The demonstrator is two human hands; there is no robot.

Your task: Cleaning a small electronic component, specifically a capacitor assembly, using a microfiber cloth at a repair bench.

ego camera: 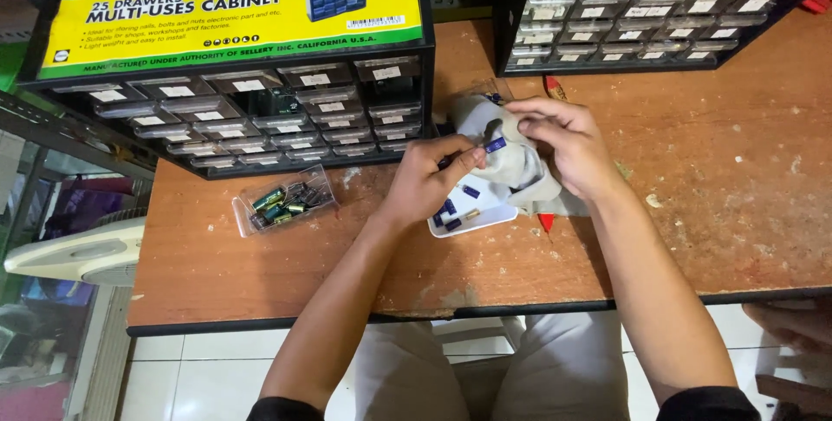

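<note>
My left hand (431, 174) pinches a small blue cylindrical component (495, 145) between thumb and fingers, just above a small white tray (485, 213) that holds a few more blue parts. My right hand (563, 144) grips a pale grey cloth or bag (511, 157), bunched up over the tray. Both hands meet at the middle of the worn wooden desk (711, 178).
A black small-parts drawer cabinet (260, 109) with a yellow and green label stands at the back left, a second one (641, 14) at the back right. A clear drawer with green parts (284, 200) lies loose on the desk. A red-handled tool (546, 220) pokes out under the cloth. A fan (78, 256) sits at the left below.
</note>
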